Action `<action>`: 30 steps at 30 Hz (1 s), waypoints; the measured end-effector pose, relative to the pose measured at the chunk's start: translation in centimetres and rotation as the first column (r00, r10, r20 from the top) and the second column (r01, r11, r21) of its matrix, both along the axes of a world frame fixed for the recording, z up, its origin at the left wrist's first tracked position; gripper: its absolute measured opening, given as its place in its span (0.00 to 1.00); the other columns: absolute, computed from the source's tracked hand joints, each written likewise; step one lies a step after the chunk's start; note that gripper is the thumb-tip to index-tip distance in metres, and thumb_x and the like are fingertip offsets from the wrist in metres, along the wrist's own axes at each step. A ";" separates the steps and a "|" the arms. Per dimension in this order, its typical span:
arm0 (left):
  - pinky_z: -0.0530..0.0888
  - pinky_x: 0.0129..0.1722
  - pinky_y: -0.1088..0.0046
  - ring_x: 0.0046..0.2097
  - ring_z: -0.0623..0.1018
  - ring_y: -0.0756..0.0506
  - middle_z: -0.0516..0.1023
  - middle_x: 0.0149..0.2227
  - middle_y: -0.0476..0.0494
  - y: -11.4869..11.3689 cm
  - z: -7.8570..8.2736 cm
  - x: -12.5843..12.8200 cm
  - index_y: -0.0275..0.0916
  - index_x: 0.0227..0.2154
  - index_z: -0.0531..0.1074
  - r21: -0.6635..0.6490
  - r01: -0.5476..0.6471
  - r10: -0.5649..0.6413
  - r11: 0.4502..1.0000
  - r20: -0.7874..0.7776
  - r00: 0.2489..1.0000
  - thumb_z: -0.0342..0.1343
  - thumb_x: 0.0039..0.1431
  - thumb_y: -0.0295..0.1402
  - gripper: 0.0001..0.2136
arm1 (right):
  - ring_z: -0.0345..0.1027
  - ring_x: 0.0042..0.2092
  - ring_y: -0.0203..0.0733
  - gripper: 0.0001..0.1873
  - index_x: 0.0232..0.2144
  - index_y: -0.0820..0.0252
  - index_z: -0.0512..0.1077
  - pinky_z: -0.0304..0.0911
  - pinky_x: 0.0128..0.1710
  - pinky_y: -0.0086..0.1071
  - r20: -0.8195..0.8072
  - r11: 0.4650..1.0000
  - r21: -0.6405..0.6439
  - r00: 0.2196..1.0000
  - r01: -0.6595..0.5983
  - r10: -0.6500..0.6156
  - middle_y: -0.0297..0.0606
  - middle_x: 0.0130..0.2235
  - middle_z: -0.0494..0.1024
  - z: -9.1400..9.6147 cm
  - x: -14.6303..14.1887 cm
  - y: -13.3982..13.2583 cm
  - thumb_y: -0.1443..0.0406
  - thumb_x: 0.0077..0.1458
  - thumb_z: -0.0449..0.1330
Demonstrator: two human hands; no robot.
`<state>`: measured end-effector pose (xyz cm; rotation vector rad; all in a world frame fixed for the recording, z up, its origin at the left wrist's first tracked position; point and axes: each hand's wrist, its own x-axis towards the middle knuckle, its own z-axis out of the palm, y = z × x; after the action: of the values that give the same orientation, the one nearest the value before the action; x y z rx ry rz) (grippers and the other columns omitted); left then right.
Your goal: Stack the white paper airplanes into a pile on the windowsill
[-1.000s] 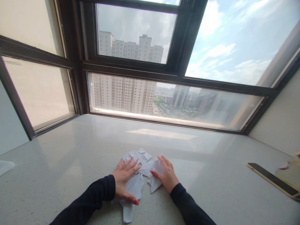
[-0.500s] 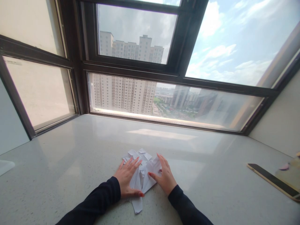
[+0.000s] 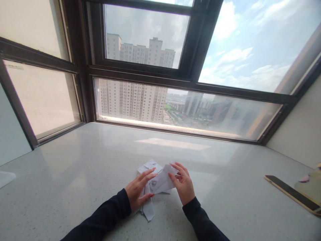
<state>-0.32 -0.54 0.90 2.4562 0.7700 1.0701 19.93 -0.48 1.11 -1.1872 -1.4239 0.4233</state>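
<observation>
A folded piece of white paper is pinched between the thumb and fingers of my right hand, its near flap lifted at a slant. My left hand rests at the left with its fingers stretched over more folded paper, the thumb tip close to the lower corner of the held piece. Below the left thumb a narrow folded paper strip sticks out towards me. Beyond the fingers lie other white folded paper shapes, partly hidden by my left hand and the held piece.
The speckled white stone counter runs up to a dark window frame. At the right lies a phone beside a partly cut-off object with a pink piece. A pale white object sits at the left edge.
My right hand has moved slightly right and now lifts the folded paper, turned up at a slant. The left hand has shifted a little, and the papers under it have shifted.
</observation>
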 end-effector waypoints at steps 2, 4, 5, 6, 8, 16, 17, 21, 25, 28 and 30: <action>0.60 0.50 0.65 0.53 0.59 0.43 0.57 0.53 0.41 0.0 0.4 0.0 0.41 0.49 0.54 0.034 -0.035 0.033 0.999 0.064 0.997 0.46 0.51 0.31 0.21 | 0.65 0.35 0.39 0.17 0.38 0.60 0.67 0.66 0.32 0.33 -0.067 0.999 0.019 0.997 0.031 -0.029 0.45 0.47 0.60 0.0 0.2 0.1 0.61 0.44 0.54; 0.59 0.50 0.65 0.54 0.58 0.44 0.55 0.54 0.40 0.0 0.7 -0.2 0.40 0.49 0.54 0.061 -0.089 0.082 0.994 0.111 0.990 0.43 0.52 0.29 0.19 | 0.65 0.33 0.37 0.18 0.38 0.60 0.67 0.65 0.31 0.33 -0.076 0.999 0.007 0.996 0.041 -0.041 0.45 0.46 0.61 -0.1 0.3 0.2 0.59 0.44 0.54; 0.59 0.50 0.65 0.54 0.57 0.44 0.54 0.54 0.40 0.1 0.8 -0.3 0.40 0.49 0.53 0.071 -0.123 0.113 0.990 0.126 0.986 0.42 0.53 0.28 0.19 | 0.65 0.31 0.37 0.17 0.38 0.60 0.67 0.65 0.30 0.33 -0.046 0.999 -0.014 0.998 0.044 -0.045 0.44 0.44 0.63 -0.1 0.2 0.1 0.59 0.44 0.54; 0.58 0.51 0.64 0.54 0.57 0.44 0.54 0.54 0.39 0.3 0.8 -0.4 0.39 0.49 0.53 0.080 -0.163 0.151 0.983 0.137 0.979 0.42 0.53 0.28 0.19 | 0.64 0.31 0.37 0.17 0.38 0.60 0.67 0.64 0.29 0.33 0.008 0.998 -0.042 0.998 0.056 -0.056 0.43 0.41 0.65 -0.1 0.1 0.0 0.59 0.44 0.53; 0.58 0.51 0.63 0.54 0.56 0.44 0.54 0.54 0.38 0.7 0.8 -0.8 0.38 0.49 0.53 0.097 -0.249 0.233 0.964 0.146 0.961 0.41 0.53 0.28 0.18 | 0.63 0.31 0.39 0.16 0.36 0.59 0.68 0.62 0.29 0.34 0.151 0.989 -0.081 0.983 0.121 -0.108 0.40 0.34 0.69 0.0 0.1 -0.1 0.59 0.44 0.53; 0.61 0.47 0.60 0.51 0.60 0.42 0.60 0.50 0.40 1.9 -0.5 -1.6 0.40 0.45 0.58 0.127 -0.469 0.471 0.874 0.011 0.882 0.42 0.52 0.33 0.16 | 0.59 0.43 0.45 0.17 0.36 0.59 0.67 0.52 0.43 0.41 0.389 0.939 0.094 0.856 0.330 -0.340 0.41 0.38 0.69 0.1 1.1 0.2 0.57 0.46 0.51; 0.60 0.47 0.60 0.52 0.60 0.42 0.60 0.51 0.41 1.9 -0.7 -1.5 0.41 0.45 0.58 0.131 -0.472 0.478 0.872 -0.021 0.878 0.42 0.52 0.34 0.16 | 0.58 0.45 0.46 0.19 0.38 0.60 0.66 0.50 0.44 0.42 0.409 0.940 0.105 0.848 0.324 -0.338 0.42 0.40 0.68 0.0 1.2 0.4 0.56 0.46 0.50; 0.57 0.49 0.57 0.54 0.57 0.40 0.59 0.52 0.42 1.8 -1.7 -1.3 0.41 0.47 0.57 0.130 -0.467 0.483 0.875 -0.154 0.862 0.42 0.51 0.39 0.19 | 0.51 0.51 0.50 0.29 0.46 0.65 0.59 0.48 0.47 0.43 0.526 0.952 0.042 0.803 0.304 -0.280 0.48 0.48 0.62 -1.5 1.6 1.2 0.51 0.45 0.49; 0.54 0.50 0.53 0.54 0.55 0.38 0.57 0.54 0.41 1.8 -2.4 -1.2 0.41 0.48 0.56 0.096 -0.451 0.458 0.887 -0.302 0.836 0.41 0.50 0.47 0.24 | 0.54 0.50 0.50 0.28 0.44 0.63 0.62 0.50 0.47 0.42 0.649 0.967 -0.091 0.750 0.238 -0.124 0.47 0.47 0.65 -2.9 1.6 1.4 0.52 0.44 0.50; 0.53 0.50 0.52 0.54 0.55 0.37 0.56 0.54 0.41 1.6 -2.4 -1.2 0.41 0.50 0.55 0.062 -0.429 0.417 0.901 -0.393 0.819 0.40 0.49 0.50 0.27 | 0.58 0.47 0.49 0.24 0.42 0.59 0.64 0.51 0.46 0.44 0.669 0.976 -0.108 0.740 0.192 -0.071 0.43 0.43 0.69 -2.7 1.3 1.0 0.53 0.45 0.51; 0.53 0.51 0.53 0.55 0.54 0.38 0.56 0.54 0.42 1.5 -2.3 -1.1 0.41 0.50 0.54 0.043 -0.418 0.395 0.907 -0.427 0.813 0.38 0.49 0.51 0.28 | 0.60 0.45 0.48 0.23 0.42 0.58 0.64 0.52 0.45 0.42 0.640 0.984 -0.115 0.768 0.135 -0.031 0.42 0.42 0.69 -2.1 0.9 0.5 0.54 0.45 0.52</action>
<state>-1.45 1.00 -1.38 2.5740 1.4997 0.6107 20.82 0.07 -0.99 -1.6113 -1.9328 0.0518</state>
